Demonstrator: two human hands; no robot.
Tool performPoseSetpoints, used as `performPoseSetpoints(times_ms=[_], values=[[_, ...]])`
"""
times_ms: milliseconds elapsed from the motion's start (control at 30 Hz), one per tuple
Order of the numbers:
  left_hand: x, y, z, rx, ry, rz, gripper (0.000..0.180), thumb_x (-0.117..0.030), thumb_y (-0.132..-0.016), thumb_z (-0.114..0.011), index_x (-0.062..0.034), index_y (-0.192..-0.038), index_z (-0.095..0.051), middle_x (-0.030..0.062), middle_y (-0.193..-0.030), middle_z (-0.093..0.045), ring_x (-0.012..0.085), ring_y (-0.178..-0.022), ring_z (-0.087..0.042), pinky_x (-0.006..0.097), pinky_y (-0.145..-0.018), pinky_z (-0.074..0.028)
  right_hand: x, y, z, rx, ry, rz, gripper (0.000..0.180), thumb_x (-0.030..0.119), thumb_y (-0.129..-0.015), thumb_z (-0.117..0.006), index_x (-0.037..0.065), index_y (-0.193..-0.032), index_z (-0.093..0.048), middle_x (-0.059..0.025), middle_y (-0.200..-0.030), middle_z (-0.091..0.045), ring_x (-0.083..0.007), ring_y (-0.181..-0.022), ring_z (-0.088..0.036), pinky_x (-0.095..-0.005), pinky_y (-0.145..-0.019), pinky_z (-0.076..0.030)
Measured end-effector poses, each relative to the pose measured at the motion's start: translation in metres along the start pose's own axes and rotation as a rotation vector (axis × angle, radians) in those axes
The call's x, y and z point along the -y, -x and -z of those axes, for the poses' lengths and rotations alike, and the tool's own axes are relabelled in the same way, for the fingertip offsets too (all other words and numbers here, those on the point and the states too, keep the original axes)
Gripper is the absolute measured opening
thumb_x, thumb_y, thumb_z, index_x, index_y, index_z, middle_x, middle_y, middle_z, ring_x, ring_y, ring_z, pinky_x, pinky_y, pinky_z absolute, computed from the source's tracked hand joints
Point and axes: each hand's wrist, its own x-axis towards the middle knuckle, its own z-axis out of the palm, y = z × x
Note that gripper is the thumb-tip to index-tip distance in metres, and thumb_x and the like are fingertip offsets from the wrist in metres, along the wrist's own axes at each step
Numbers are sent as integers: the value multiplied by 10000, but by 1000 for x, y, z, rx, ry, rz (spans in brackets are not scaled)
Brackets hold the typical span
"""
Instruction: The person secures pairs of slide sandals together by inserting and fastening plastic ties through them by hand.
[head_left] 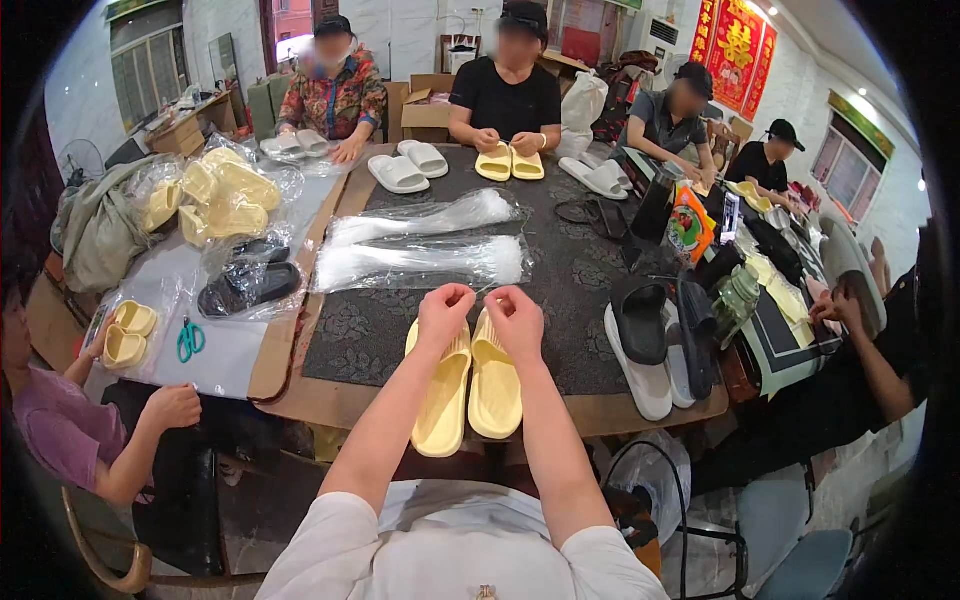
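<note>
A pair of pale yellow slide slippers lies before me, a left slipper and a right slipper, their heels toward me. Above the toe straps, my left hand is closed in a pinch. Close beside it, my right hand is pinched as well. A thin strand shows faintly between the fingertips of both hands. Just beyond them lie two clear-wrapped bundles of long white strands, a nearer bundle and a farther bundle.
Black and white slides stand at the table's right edge, near a glass jar. Grey slides lie farther back. Bagged yellow slippers and teal scissors are at left. Several people work around the table; one handles yellow slides.
</note>
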Motion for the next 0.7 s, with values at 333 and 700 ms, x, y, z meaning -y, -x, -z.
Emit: performPoseSetpoints(times_ms=[333,700], values=[[-2,1,-1,7,15,-4,170,-165,-831,-675,-9,-893,-702,16,-712,-665,73,-649,-584,249,-622,-475,-3,-1,-2,-95,-200,-105,113,139,-820,-716,46,-857,-662,-9,-660,-628,-67,-585,-549,-246,-558,-437],[-6,2,-1,33,20,15,171,-162,-831,-673,-9,-901,-702,16,-716,-665,76,-650,-584,246,-621,-472,-4,-1,0,-62,-154,-94,127,172,-819,-711,60,-856,-664,-32,-684,-639,-128,-606,-587,-275,-572,-458]])
